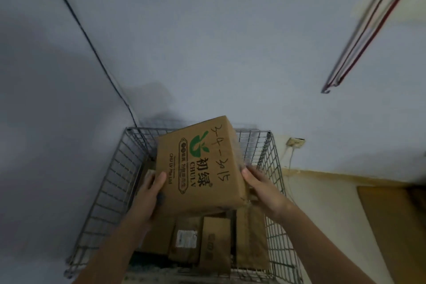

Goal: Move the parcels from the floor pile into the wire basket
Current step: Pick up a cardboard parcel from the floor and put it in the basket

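Carton: a brown cardboard box [198,166] printed with a green leaf logo and "CHULV", a handwritten number down its top face, tilted above the wire basket [108,182].
Left hand: your left hand [149,193] grips the carton's near left edge, thumb lying on the printed face, fingers hidden beneath.
Right hand: your right hand [260,189] holds the carton's right side, thumb at the top edge, fingers wrapped out of sight round the far face.
Basket: grey metal mesh, standing against the pale wall [207,41] in a corner.
Already inside: several brown parcels [216,240] stand side by side on the basket's bottom, one of them a package with a white shipping label [184,237], all directly below the held carton.
Wall: a dark cable [92,48] runs down to the basket's back left corner; a socket [295,142] with a pale cord sits to the right.
Right edge: flat cardboard [391,226] lies on the floor.
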### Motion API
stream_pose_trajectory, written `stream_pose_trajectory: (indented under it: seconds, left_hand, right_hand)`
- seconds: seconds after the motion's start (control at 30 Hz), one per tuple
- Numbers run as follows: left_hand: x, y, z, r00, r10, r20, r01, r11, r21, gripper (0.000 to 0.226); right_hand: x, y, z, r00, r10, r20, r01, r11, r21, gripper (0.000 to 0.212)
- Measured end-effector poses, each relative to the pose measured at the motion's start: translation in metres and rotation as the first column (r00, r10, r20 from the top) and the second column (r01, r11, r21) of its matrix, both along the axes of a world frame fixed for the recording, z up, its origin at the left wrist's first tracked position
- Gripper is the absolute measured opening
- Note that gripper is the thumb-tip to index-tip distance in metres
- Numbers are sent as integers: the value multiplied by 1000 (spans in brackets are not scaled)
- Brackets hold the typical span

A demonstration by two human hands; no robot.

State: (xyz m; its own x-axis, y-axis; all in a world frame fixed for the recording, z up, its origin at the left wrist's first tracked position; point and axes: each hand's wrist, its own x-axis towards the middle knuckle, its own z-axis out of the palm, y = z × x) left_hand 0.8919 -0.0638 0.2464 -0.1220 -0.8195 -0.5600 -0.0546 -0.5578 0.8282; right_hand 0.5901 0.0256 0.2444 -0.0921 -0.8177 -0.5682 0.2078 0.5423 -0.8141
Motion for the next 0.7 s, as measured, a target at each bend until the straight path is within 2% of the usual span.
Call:
stream_pose_trajectory:
  seconds: [0.07, 0.17, 0.23, 0.33, 0.4, 0.47, 0.5, 0.6, 0.63, 0.7]
  left_hand:
    - [-17, -38, -22, 994, -91, -58, 95, 994, 57, 46]
    - [-41, -85, -62, 973, -232, -21, 233, 967, 101, 58]
    - [-57, -112, -89, 955, -295, 43, 289, 951, 107, 53]
    - [-91, -139, -138, 929, -369, -24, 367, 912, 185, 51]
    - [-116, -149, -174, 939, -314, -140, 342, 894, 291, 67]
    - [-145, -157, -213, 955, -162, -249, 247, 900, 360, 72]
    - [-160, -160, -232, 956, -98, -277, 203, 901, 384, 68]
    - [-183, -149, -288, 945, 15, -327, 142, 881, 451, 32]
    - [-184, -140, -308, 931, 49, -361, 137, 871, 472, 35]
    - [-177, -120, -345, 876, 144, -460, 150, 826, 544, 80]
  right_hand:
    - [-4, -13, -16, 997, -51, 56, 49, 998, 46, 103]
    - [-7, -29, -47, 984, -181, -1, 181, 983, 30, 89]
    - [-11, -41, -72, 975, -221, -35, 221, 975, -4, 71]
    - [-26, -62, -122, 965, -229, -128, 229, 973, -9, 73]
    - [-35, -78, -158, 963, -201, -182, 203, 979, -6, 83]
    - [-45, -92, -199, 946, -173, -273, 177, 984, -11, 102]
    - [-51, -98, -219, 935, -161, -316, 166, 986, -12, 110]
    - [-75, -107, -271, 894, -119, -431, 115, 993, -36, 121]
    - [-84, -106, -285, 872, -111, -477, 96, 994, -55, 120]
    - [-101, -101, -303, 784, -67, -618, 34, 997, -66, 111]
